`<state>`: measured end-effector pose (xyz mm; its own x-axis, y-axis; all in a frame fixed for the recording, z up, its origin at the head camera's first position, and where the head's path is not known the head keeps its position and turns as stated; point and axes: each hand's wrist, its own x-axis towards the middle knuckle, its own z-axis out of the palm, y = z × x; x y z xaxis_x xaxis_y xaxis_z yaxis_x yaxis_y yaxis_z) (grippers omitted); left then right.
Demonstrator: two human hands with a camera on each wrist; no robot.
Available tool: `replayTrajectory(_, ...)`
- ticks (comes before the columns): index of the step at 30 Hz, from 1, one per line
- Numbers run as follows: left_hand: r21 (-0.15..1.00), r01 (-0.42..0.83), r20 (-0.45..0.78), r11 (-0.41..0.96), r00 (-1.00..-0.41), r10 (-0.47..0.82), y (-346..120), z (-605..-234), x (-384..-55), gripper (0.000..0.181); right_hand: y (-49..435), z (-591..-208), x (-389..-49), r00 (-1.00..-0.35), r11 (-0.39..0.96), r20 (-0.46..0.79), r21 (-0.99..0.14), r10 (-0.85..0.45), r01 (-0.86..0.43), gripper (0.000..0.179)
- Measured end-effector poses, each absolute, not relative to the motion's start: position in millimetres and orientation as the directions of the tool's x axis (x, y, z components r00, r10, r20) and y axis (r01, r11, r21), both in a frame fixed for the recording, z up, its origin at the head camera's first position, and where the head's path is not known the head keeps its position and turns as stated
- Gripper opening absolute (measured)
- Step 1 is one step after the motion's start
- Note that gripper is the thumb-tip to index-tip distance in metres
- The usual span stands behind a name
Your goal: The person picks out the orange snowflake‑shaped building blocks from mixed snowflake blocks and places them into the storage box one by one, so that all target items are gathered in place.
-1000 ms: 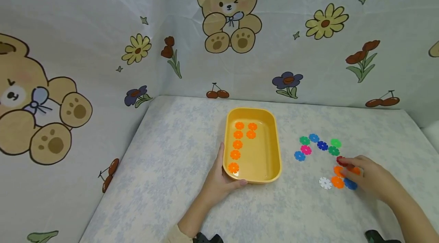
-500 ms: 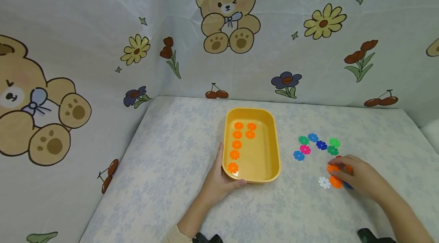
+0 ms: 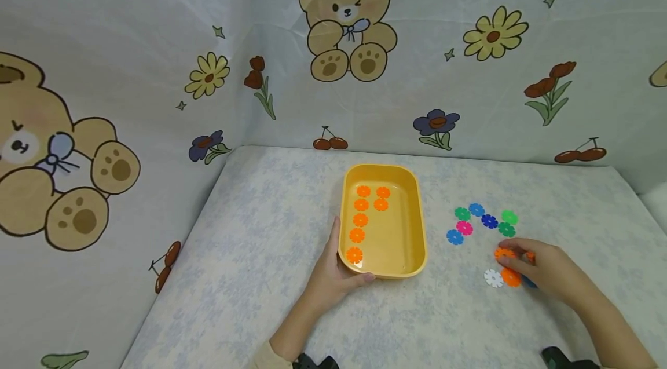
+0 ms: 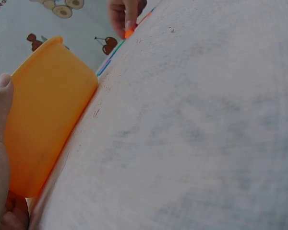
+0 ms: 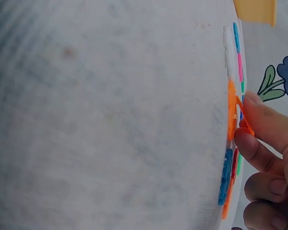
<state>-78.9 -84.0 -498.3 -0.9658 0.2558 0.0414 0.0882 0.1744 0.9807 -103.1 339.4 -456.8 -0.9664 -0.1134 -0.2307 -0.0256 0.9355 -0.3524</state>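
My left hand (image 3: 333,279) grips the near left corner of a yellow plastic tray (image 3: 401,230), its thumb on the front rim. Inside the tray, several orange flower-shaped discs (image 3: 360,220) lie in a long left column and a short second one. To the right, my right hand (image 3: 552,273) pinches an orange flower-shaped disc (image 5: 246,117) between thumb and forefinger; the right wrist view shows it tilted. Beneath and beside this hand are another orange disc (image 3: 510,277), a white disc (image 3: 493,278) and a partly covered blue disc (image 5: 225,177).
Beyond the right hand lie loose green (image 3: 507,229), blue (image 3: 476,209), pink (image 3: 464,227) and dark blue discs (image 3: 489,221). The pale mottled tabletop (image 3: 250,253) meets a bear-and-flower printed cloth (image 3: 292,102) at its back and left edges.
My right hand has shifted slightly left from beside the red disc and now pinches an orange disc, drawn a little left. The left hand and tray stay put.
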Motion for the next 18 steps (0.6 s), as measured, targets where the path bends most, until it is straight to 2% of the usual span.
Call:
replayTrajectory(5,0.983,0.083,0.038,0.165,-0.965,0.258,-84,-499,-79,0.124,339,-456,-104,-0.962,0.937,-0.25,-0.349,-0.109,-0.016,0.065)
replayTrajectory(11,0.983,0.082,0.038,0.162,-0.965,0.261,-84,-499,-79,0.124,334,-453,-105,-0.963,0.935,-0.244,-0.353,-0.117,-0.024,0.062)
replayTrajectory(18,0.984,0.072,0.028,0.165,-0.966,0.257,-84,-499,-79,0.124,313,-443,-109,-0.969,0.903,-0.186,-0.423,-0.16,-0.068,0.054)
